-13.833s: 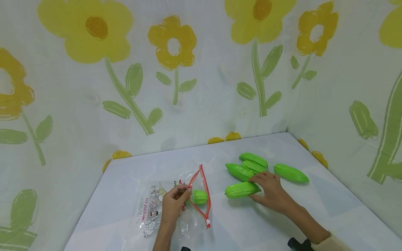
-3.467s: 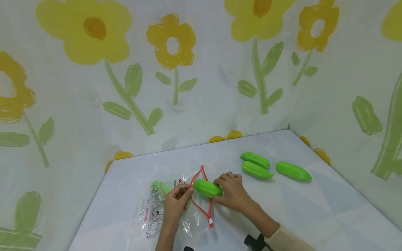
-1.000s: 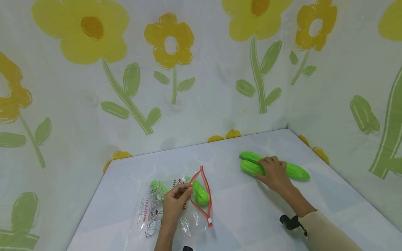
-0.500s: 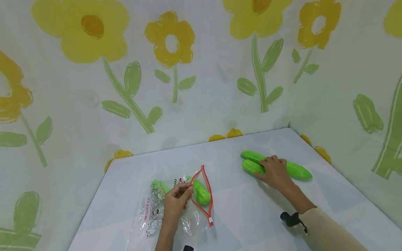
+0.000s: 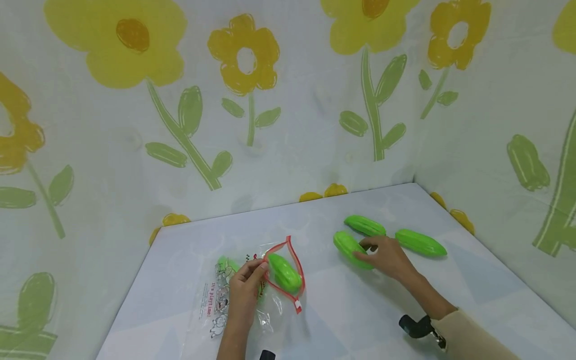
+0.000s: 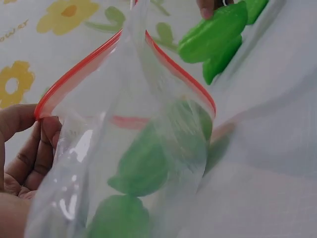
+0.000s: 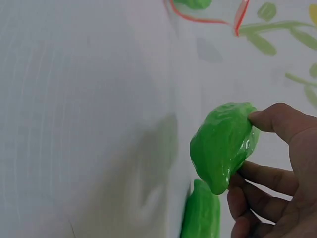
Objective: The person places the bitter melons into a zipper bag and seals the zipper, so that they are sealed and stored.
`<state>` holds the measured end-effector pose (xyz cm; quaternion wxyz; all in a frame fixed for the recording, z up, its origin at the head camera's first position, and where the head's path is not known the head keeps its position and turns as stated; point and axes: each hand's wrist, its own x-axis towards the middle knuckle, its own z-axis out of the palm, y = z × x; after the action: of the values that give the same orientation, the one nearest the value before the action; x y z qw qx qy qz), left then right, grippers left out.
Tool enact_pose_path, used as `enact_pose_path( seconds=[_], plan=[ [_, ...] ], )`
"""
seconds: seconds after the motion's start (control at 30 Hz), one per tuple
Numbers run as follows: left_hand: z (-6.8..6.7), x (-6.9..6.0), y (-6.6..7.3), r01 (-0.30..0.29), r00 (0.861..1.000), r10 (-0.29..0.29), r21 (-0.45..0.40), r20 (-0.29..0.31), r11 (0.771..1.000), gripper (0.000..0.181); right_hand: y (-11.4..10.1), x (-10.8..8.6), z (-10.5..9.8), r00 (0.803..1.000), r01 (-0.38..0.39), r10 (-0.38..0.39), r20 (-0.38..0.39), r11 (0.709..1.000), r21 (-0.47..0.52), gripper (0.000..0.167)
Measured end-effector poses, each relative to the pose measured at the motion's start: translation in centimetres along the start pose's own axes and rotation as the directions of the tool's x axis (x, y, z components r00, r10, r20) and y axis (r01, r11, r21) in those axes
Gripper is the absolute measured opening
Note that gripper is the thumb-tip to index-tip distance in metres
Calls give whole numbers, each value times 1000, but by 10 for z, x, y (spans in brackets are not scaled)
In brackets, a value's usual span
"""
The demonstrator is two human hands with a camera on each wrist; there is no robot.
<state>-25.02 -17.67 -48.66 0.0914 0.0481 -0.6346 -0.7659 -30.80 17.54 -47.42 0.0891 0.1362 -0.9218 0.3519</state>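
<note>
My left hand (image 5: 245, 285) pinches the red-edged rim of a clear zip bag (image 5: 275, 316) printed with cartoon figures, and the bag's mouth gapes to the right. One green toy cucumber (image 5: 284, 273) lies in that mouth, and more green (image 6: 121, 218) shows deeper inside through the plastic. To the right, my right hand (image 5: 388, 256) grips another toy cucumber (image 5: 348, 248) between thumb and fingers. In the right wrist view this cucumber (image 7: 220, 144) is tilted, its tapered end pointing down.
Two more toy cucumbers (image 5: 365, 225) (image 5: 421, 243) lie on the white table (image 5: 324, 320), behind and to the right of my right hand. A flower-printed cloth wall (image 5: 288, 170) rises along the table's back and right edges.
One cucumber has gone from my right hand into the bag's mouth. My right hand has since drawn another leftward from the group. My left hand has shifted the bag's rim slightly left.
</note>
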Motion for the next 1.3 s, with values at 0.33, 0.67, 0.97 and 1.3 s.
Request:
enact_pose_path(
  seconds=[0.33,0.67,0.97,1.3],
  plan=[
    [-3,2,1,37,997,-11,-358,75,933,6,-28,-4,10,963,-254,218,161,934,253,51],
    [-6,4,4,89,994,-51,-464,94,881,8,-54,4,20,918,-364,267,293,861,355,44],
    [-7,3,5,83,994,-40,-470,102,879,10,-68,11,38,920,-322,215,328,891,319,36],
    [-6,4,4,86,994,-42,-485,102,870,8,-79,13,50,924,-283,183,336,918,278,29]
  ],
)
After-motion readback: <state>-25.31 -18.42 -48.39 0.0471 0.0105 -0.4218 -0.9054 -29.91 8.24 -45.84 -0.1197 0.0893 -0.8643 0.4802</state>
